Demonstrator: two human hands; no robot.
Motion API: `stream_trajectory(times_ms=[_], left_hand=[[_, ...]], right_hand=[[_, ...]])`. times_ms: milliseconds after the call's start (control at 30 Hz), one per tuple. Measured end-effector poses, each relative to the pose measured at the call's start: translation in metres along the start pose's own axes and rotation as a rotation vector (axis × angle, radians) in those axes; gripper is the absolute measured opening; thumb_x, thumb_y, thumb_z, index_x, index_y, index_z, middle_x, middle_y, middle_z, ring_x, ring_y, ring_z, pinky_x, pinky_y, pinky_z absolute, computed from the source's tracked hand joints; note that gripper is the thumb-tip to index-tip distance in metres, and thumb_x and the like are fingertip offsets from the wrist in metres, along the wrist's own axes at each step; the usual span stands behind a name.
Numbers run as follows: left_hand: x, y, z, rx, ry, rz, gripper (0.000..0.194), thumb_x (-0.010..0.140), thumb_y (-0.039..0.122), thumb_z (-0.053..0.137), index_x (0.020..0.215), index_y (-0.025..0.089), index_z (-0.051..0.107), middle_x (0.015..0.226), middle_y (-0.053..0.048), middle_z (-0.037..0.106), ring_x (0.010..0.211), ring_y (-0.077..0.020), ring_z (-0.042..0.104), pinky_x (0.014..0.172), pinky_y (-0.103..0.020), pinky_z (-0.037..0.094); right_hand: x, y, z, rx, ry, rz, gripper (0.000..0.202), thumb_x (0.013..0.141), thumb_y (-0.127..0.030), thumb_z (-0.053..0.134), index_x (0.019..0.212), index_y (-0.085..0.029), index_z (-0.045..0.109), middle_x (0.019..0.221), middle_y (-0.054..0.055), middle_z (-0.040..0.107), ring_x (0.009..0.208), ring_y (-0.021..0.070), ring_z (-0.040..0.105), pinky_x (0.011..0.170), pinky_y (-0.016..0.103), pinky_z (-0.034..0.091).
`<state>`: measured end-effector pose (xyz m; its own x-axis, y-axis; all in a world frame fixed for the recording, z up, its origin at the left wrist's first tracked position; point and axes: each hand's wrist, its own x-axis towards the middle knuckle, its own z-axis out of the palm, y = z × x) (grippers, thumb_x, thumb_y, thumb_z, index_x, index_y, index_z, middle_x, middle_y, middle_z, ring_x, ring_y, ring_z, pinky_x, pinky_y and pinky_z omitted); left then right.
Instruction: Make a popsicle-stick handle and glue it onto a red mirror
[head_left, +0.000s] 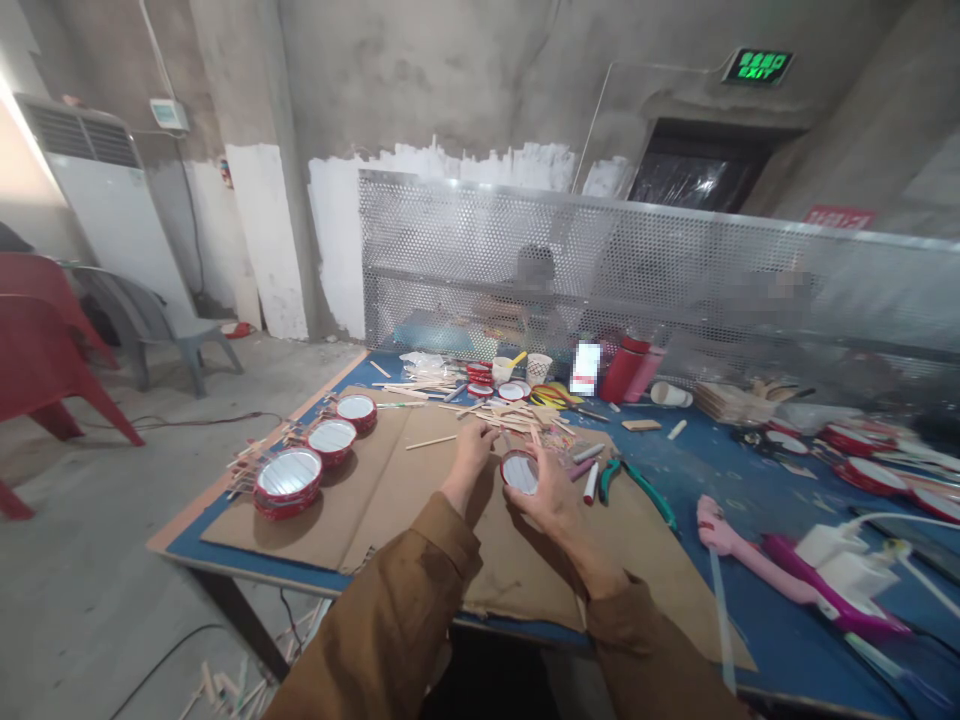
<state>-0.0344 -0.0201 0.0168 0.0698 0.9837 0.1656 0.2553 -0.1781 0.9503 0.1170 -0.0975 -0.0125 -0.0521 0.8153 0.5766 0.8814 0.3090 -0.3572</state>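
My right hand (pixel 551 490) grips a small red-rimmed round drum (pixel 519 473) by its edge, with its pale, shiny face turned up towards me. Just left of it, my left hand (pixel 472 452) has its thumb and fingers pinched together near the drum's upper rim. Whatever the pinch holds is too small to make out. Both hands are above a flat sheet of brown cardboard (pixel 420 500). Thin wooden sticks (pixel 495 412) lie in a loose pile just beyond the hands. A white marker-like tube (pixel 591 483) and green-handled pliers (pixel 649 490) lie to the right.
Stacks of red-rimmed drums (pixel 289 478) with sticks line the cardboard's left side. A pink glue gun (pixel 750 555) and a purple power strip (pixel 847 600) with white plugs occupy the right. Paper cups (pixel 538 368), a phone (pixel 586 368) and a red bottle (pixel 626 370) stand before a perforated metal screen (pixel 450 230).
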Motion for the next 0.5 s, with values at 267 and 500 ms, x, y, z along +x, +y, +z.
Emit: stream_trajectory(times_ms=[267,500], left_hand=[[-0.0014,0.0021,-0.0004,-0.015,-0.016,0.002,0.025,0.078,0.017,0.056,0.054,0.018,0.050,0.054,0.003,0.049,0.057,-0.0120,0.046,0.060,-0.025,0.034],[-0.0005,-0.0009,0.0006,-0.029,-0.023,-0.002,0.025,0.080,0.018,0.056,0.056,0.018,0.050,0.056,0.003,0.051,0.058,-0.0124,0.047,0.061,-0.026,0.035]], right_hand=[[0.0000,-0.0032,-0.0042,-0.030,-0.015,0.012,0.064,0.070,-0.037,0.068,0.129,-0.016,0.057,0.124,0.017,0.066,0.119,0.0368,0.060,0.102,0.051,0.048],[-0.0007,-0.0021,-0.0020,-0.016,0.017,-0.024,0.063,0.071,-0.036,0.067,0.129,-0.015,0.056,0.124,0.018,0.064,0.118,0.0355,0.061,0.102,0.051,0.047]])
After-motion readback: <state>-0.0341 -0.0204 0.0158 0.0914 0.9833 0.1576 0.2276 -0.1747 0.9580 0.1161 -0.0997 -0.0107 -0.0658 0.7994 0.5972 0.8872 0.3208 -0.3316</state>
